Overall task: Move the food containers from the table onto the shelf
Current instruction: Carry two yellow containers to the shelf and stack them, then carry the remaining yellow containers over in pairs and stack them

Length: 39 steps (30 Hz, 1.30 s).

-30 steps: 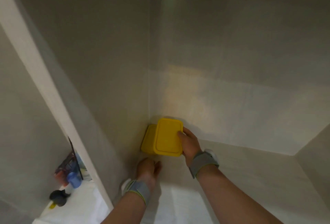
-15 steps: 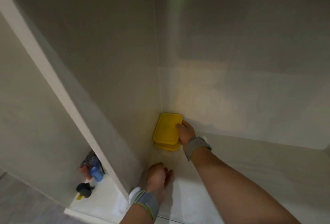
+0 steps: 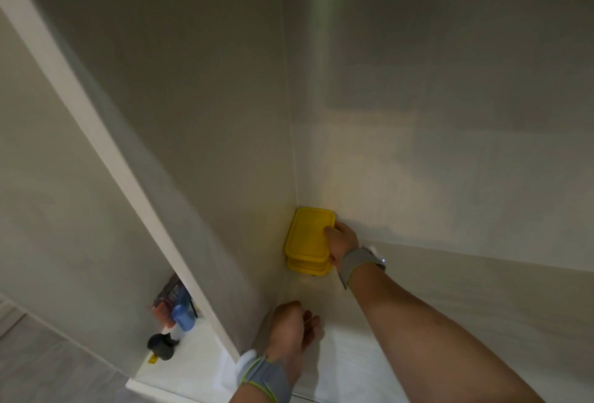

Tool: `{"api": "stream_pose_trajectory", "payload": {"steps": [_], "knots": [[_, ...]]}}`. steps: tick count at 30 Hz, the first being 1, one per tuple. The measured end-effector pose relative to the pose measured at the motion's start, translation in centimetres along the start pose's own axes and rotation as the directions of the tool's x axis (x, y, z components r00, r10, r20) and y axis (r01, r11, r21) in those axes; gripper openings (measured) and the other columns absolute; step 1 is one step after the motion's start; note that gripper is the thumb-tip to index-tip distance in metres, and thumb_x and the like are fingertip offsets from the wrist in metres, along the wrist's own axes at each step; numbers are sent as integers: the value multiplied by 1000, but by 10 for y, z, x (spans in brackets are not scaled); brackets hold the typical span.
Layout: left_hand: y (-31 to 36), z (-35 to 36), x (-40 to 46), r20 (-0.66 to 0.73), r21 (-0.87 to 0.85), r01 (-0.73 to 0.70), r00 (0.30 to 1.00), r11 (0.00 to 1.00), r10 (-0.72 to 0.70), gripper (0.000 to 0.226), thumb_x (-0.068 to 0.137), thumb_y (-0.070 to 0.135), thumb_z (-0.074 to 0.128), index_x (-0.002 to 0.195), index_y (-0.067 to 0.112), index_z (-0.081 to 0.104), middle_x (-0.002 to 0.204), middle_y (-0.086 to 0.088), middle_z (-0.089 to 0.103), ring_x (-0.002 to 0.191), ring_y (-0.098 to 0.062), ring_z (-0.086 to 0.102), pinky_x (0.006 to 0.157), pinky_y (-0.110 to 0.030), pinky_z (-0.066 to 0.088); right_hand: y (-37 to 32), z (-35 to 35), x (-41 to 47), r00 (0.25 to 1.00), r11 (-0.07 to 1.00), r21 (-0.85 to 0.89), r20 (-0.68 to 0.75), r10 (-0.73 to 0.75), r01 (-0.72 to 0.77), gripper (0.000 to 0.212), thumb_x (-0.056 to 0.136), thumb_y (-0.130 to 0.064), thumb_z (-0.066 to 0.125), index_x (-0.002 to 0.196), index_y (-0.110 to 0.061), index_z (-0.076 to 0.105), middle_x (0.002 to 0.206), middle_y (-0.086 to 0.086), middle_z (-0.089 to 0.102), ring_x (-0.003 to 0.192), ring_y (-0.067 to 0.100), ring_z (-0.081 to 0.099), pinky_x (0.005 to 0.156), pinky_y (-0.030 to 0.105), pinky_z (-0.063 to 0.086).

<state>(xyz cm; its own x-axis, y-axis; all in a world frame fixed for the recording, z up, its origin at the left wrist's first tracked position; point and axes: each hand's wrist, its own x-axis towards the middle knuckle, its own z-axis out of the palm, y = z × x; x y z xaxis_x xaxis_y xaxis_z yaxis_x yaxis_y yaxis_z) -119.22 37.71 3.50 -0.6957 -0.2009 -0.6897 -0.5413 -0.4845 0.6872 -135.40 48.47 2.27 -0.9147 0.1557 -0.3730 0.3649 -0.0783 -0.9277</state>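
A yellow food container with its lid on lies on top of another yellow container in the back left corner of the white shelf. My right hand grips the right side of the top container, thumb on the lid. My left hand rests low on the shelf floor near the front, fingers loosely curled, holding nothing. Both wrists wear grey bands.
A white side panel walls the compartment on the left. Beyond it, a lower shelf holds a blue-capped bottle, a dark round object and a reddish packet. Bare shelf floor stretches to the right.
My right hand has carried the yellow container deeper into the corner and lowered it onto the other yellow one. My left hand has stayed low near the shelf's front.
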Motion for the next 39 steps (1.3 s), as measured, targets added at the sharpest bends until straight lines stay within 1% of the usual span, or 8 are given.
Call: {"api": "stream_pose_trajectory", "payload": {"steps": [4, 8, 15, 18, 21, 24, 30, 39], "knots": [[2, -3, -6, 8, 19, 5, 1000, 1000, -5, 15, 100, 5, 40, 91, 2, 53, 87, -16, 51, 66, -28, 55, 59, -35, 47, 1, -6, -4, 998, 998, 3, 16, 60, -60, 49, 98, -29, 56, 141, -7, 49, 134, 20, 57, 118, 37, 57, 98, 48, 47], [0, -3, -14, 70, 74, 6, 997, 997, -11, 15, 99, 8, 41, 89, 7, 53, 80, -12, 51, 62, -25, 52, 55, -30, 48, 0, -25, -22, 994, 982, -184, -101, 32, -51, 35, 96, -39, 54, 115, -10, 60, 112, 17, 59, 93, 30, 54, 82, 37, 44], [0, 7, -40, 232, 371, -233, 961, 899, 154, 15, 97, 12, 46, 90, 15, 60, 83, -9, 63, 74, -24, 60, 67, -31, 48, 13, -53, -91, 950, 800, -591, -183, -253, 99, 27, 94, -28, 53, 116, -19, 66, 123, 12, 64, 111, 32, 60, 88, 29, 43], [6, 11, -54, 315, 533, -401, 911, 745, 266, 17, 95, 15, 47, 104, 12, 61, 106, -18, 67, 100, -36, 63, 92, -44, 52, 7, -65, -124, 935, 768, -633, -204, -290, 100, 27, 94, -31, 49, 116, -27, 64, 123, 8, 60, 112, 29, 58, 92, 29, 43], [13, 19, -72, 394, 626, -555, 831, 547, 392, 26, 96, 17, 50, 120, 9, 59, 121, -19, 64, 114, -38, 57, 95, -36, 43, -1, -84, -160, 918, 755, -647, -229, -325, 106, 28, 93, -37, 48, 118, -32, 59, 126, 4, 59, 120, 25, 53, 102, 34, 42], [19, 22, -95, 553, 603, -713, 697, 359, 457, 37, 99, 24, 49, 133, 10, 52, 134, -15, 58, 124, -32, 53, 104, -36, 40, -13, -100, -194, 877, 732, -671, -274, -395, 120, 36, 92, -36, 51, 126, -28, 57, 130, 7, 59, 123, 29, 52, 104, 37, 42], [14, 13, -149, 788, 515, -829, 358, -217, 501, 46, 101, 32, 42, 142, 13, 43, 141, -14, 51, 126, -33, 49, 103, -38, 40, -21, -130, -286, 798, 520, -852, -277, -535, 54, 47, 94, -39, 49, 138, -22, 51, 138, 8, 56, 128, 31, 47, 100, 39, 45], [-20, -21, -220, 883, 395, -826, 220, -401, 415, 49, 98, 43, 36, 142, 21, 39, 144, -9, 46, 126, -33, 48, 98, -42, 45, 9, -156, -410, 753, 515, -857, -345, -560, -10, 47, 95, -42, 46, 139, -26, 49, 141, 4, 53, 131, 30, 43, 101, 41, 41]]}}
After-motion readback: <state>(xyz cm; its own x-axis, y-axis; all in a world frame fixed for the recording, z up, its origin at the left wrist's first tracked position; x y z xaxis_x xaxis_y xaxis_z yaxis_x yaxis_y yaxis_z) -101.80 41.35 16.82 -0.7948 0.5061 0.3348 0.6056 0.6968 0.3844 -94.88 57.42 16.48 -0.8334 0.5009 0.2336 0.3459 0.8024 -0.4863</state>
